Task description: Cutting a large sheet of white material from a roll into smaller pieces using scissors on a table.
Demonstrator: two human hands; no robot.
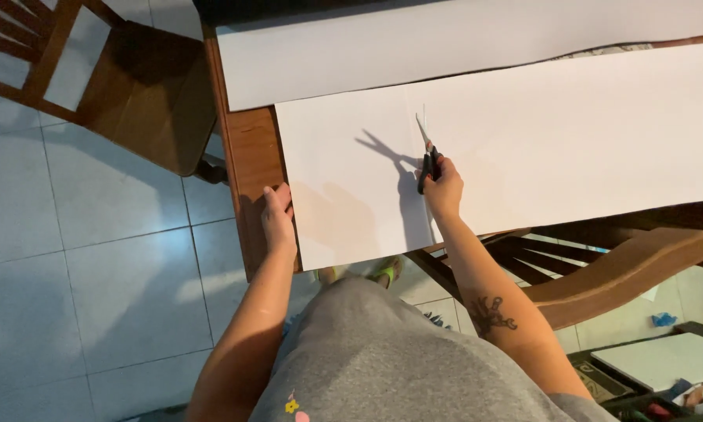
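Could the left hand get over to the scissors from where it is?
Probably yes. The left hand rests at the paper's left edge, and only flat, bare sheet lies between it and the scissors, which the right hand holds partway along a cut.

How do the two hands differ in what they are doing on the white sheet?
The right hand grips black-handled scissors, mid-sheet along the cut; the left hand holds nothing. The left hand lies flat on the white sheet's left edge; the right hand is curled. Both rest on the same sheet.

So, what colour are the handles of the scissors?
Black; the scissors in the right hand show best in the head view.
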